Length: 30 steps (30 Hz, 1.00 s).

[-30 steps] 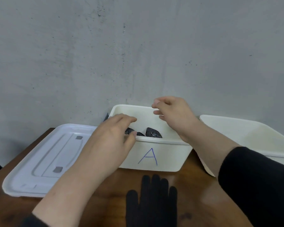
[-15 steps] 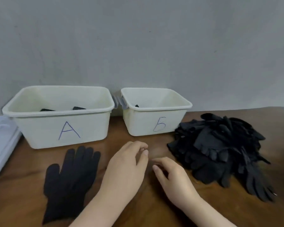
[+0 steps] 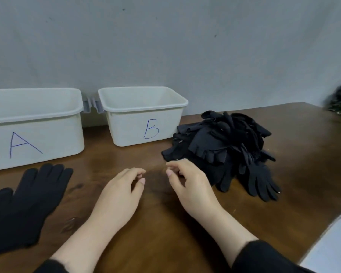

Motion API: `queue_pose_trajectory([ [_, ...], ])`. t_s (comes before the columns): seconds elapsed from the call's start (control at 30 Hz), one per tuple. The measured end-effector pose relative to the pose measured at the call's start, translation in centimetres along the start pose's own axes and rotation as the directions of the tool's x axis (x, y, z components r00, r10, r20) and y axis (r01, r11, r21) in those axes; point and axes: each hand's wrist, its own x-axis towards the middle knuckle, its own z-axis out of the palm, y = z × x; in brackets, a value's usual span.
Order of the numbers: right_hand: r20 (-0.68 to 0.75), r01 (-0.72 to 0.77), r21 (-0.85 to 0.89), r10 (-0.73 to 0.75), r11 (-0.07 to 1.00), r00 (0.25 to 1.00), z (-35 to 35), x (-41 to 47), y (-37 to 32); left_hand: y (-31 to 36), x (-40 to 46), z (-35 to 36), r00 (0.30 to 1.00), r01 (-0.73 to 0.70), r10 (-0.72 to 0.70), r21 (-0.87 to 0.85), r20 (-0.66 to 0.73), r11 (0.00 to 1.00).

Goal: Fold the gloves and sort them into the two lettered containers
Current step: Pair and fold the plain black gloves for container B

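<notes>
- While both hands hang over the brown wooden counter (image 3: pixel 185 243), I judge I'm between gloves, about to fetch one.
- My left hand (image 3: pixel 118 194) and right hand (image 3: pixel 191 186) hold nothing; fingers loosely curled.
- Soft black glove pile (image 3: pixel 224 146) sits just past my right hand.
- One flat knit glove (image 3: pixel 28 201) lies before smooth white bin A (image 3: pixel 34 134); bin B (image 3: pixel 144 119) stands beside it.

On a table (image 3: pixel 295 146) set against a wall (image 3: pixel 165 46), container A (image 3: pixel 47 123) stands at left with container B (image 3: pixel 138 123) just beside it on the right. A heap of gloves (image 3: pixel 230 146) lies right of B. One glove (image 3: pixel 26 205) lies flat in front of A. Between glove and heap — two hands, the left hand (image 3: pixel 120 192) beside the right hand (image 3: pixel 191 186).
</notes>
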Motion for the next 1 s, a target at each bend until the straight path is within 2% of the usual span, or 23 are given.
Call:
queue_pose_trajectory([
  [0.17, -0.137, 0.118, -0.200, -0.147, 0.973, 0.980, -3.8, 2.2, 2.7, 0.7, 0.5, 0.8, 0.999, -0.050, 0.050, 0.036, -0.006, 0.998],
  [0.3, -0.202, 0.122, -0.356, -0.204, 0.926, 0.958, -8.4, 5.3, 4.1, 1.8, 1.0, 1.8, 0.996, -0.084, 0.084, 0.025, -0.020, 0.996],
  [0.4, -0.219, -0.019, -0.465, -0.095, 0.885, 0.971, -11.6, 8.9, 4.7, 2.4, 1.4, 2.2, 0.993, -0.111, 0.111, 0.005, -0.033, 0.994],
  [0.5, -0.176, -0.245, -0.596, 0.173, 0.764, 0.969, -14.1, 12.7, 5.8, 2.6, 1.6, 2.3, 0.989, -0.140, 0.140, 0.003, -0.045, 0.990],
  [0.6, -0.104, -0.349, -0.657, 0.378, 0.669, 0.920, -14.8, 14.8, 7.3, 2.5, 1.6, 2.1, 0.987, -0.153, 0.153, 0.006, -0.042, 0.988],
  [0.77, -0.129, -0.365, -0.613, 0.367, 0.701, 0.921, -14.5, 15.4, 8.7, 2.3, 1.6, 1.7, 0.985, -0.163, 0.163, 0.002, -0.051, 0.987],
  [0.93, -0.089, -0.347, -0.668, 0.392, 0.659, 0.916, -14.2, 15.4, 9.0, 2.2, 1.6, 1.7, 0.986, -0.162, 0.162, -0.005, -0.030, 0.987],
  [1.0, -0.141, -0.362, -0.586, 0.349, 0.725, 0.926, -14.4, 15.3, 8.9, 2.1, 1.6, 1.6, 0.986, -0.163, 0.163, -0.006, -0.027, 0.987],
])
